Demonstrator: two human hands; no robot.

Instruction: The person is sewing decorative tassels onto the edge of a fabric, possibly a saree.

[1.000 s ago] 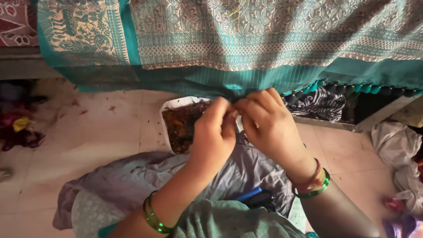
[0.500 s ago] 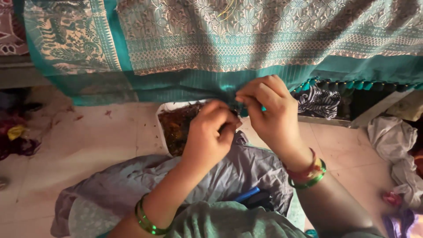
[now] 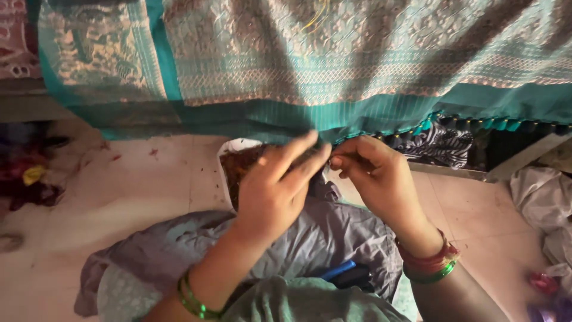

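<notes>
At floor level, under the teal cloth (image 3: 333, 113) hanging at twelve o'clock, the left hand (image 3: 277, 191) is reaching with fingers loosely spread, nearing its tasselled hem (image 3: 411, 128). The right hand (image 3: 381, 179) is pinching something fine, too small to tell. Cloth seems soft, light; best gripped at the hem.

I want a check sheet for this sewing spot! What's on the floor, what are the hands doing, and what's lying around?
Surface: pale tiled floor, with red specks.
Job's things: teal patterned cloth hanging above; its lower hem sits at the fingertips.
Clutter: white tray of brown bits; grey cloth on the lap; blue tool; black-and-white fabric; white cloth.
Hands: left hand and right hand meet at the hem, pinching; what they pinch is too small to tell.
Cables: nothing seen.
Surroundings: dark bundle at left.
</notes>
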